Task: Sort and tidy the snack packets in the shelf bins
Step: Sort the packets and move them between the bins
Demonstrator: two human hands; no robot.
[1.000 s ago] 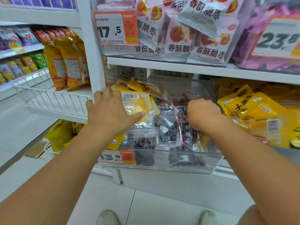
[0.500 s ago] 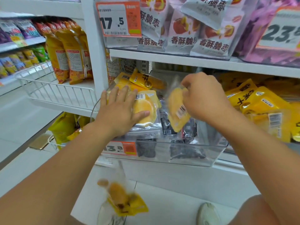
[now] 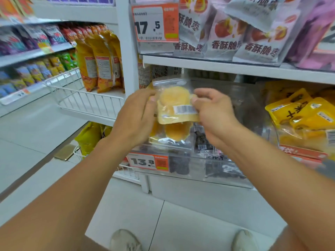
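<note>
A clear yellow packet of dried fruit (image 3: 174,102) with a barcode is held upright above the clear plastic bin (image 3: 195,173). My left hand (image 3: 136,116) grips its left edge and my right hand (image 3: 212,109) pinches its right edge. Another yellow packet (image 3: 174,133) lies just under it on top of the bin's contents. Dark packets (image 3: 204,142) fill the rest of the bin. Its front wall carries a 13.8 price tag (image 3: 148,162).
To the right, a neighbouring bin holds yellow packets (image 3: 299,116). The shelf above carries pale packets (image 3: 226,38) behind a 17.5 tag (image 3: 154,22). A white wire basket (image 3: 81,98) with orange bags (image 3: 99,60) is at left. White floor tiles and my shoes (image 3: 125,240) are below.
My right hand brought its yellow packet over to the left, and my left hand lifted off the pile to grip it. The packet that was falling toward the floor is out of sight.
</note>
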